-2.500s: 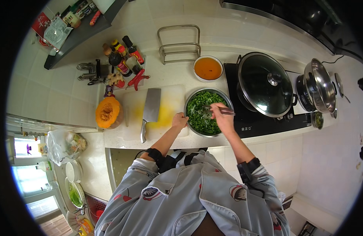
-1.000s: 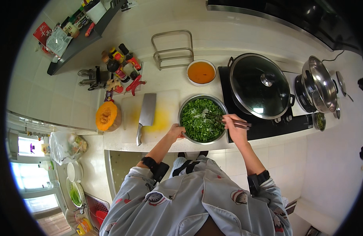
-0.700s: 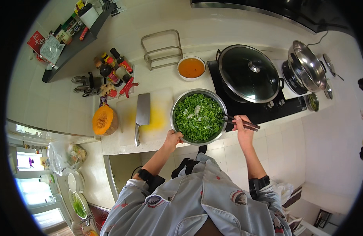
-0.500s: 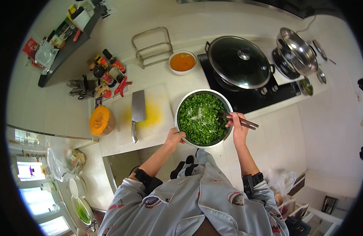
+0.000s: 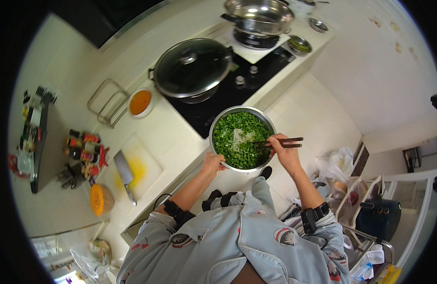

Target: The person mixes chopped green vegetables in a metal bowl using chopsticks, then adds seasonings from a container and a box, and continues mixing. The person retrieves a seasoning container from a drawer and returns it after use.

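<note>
My left hand [image 5: 213, 163] grips the rim of a round metal bowl [image 5: 215, 152] at its lower left, holding it off the counter in front of me. Chopped greens [image 5: 228, 131] fill the bowl, with a pale whitish clump [image 5: 242, 137] of thin shreds in the middle. In my right hand [image 5: 281, 147], closed, is a pair of dark chopsticks [image 5: 291, 142]. Their tips are down among the greens near the pale clump.
Left on the counter lies a cutting board [image 5: 150, 163] with a cleaver [image 5: 123, 168]; a cut pumpkin [image 5: 101, 199] stands beside it. A bowl of orange liquid [image 5: 140, 102] sits near the lidded pan [image 5: 192, 68] on the black cooktop [image 5: 202, 120]. A metal pot [image 5: 261, 19] stands beyond.
My view has swung to the right, so the counter and cooktop appear rotated and shifted left. The chopstick tips are further toward the middle of the greens, and the pale clump looks more gathered.
</note>
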The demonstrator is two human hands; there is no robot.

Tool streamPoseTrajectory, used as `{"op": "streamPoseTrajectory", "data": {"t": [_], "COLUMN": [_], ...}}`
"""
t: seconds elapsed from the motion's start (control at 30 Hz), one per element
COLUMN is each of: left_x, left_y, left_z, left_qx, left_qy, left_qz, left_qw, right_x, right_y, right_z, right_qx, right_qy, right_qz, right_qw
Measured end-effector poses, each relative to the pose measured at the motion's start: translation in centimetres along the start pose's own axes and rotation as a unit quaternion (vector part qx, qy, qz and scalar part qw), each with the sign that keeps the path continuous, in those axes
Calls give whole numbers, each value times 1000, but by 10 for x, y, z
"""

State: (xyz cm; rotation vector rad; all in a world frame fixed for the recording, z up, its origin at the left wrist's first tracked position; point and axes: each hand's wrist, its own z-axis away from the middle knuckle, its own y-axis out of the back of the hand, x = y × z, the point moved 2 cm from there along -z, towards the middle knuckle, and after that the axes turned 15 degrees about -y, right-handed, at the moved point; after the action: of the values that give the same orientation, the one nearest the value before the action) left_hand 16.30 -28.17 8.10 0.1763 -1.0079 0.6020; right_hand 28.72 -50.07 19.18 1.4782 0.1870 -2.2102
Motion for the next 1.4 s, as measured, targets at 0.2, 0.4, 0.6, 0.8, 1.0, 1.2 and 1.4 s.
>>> {"op": "streamPoseTrajectory", "data": {"t": [0.2,0.4,0.6,0.8,1.0,1.2,1.4], "left_x": [3,13,34,63,83,123,152], "left_y": [-149,-308,-419,-505,-599,-681,-765], "left_z": [-61,-108,-146,-196,-287,-383,-454], "left_qx": [-110,-162,-179,-238,-244,-181,-145], "left_qy": [-3,-41,-12,-47,-34,-27,-12], "left_qz": [-30,-5,-5,-82,-83,-115,-36], "left_qw": [993,986,984,967,966,976,989], "right_x": [0,-11,-34,-34,-52,-100,-122], "right_y": [153,276,432,502,545,625,671], "right_z": [-60,-82,-117,-202,-293,-360,-469], "right_qx": [130,79,155,272,145,104,60], "right_qy": [45,90,64,55,28,22,121], "right_qz": [-11,83,-12,-5,37,49,164], "right_qw": [990,989,986,961,988,993,977]}}
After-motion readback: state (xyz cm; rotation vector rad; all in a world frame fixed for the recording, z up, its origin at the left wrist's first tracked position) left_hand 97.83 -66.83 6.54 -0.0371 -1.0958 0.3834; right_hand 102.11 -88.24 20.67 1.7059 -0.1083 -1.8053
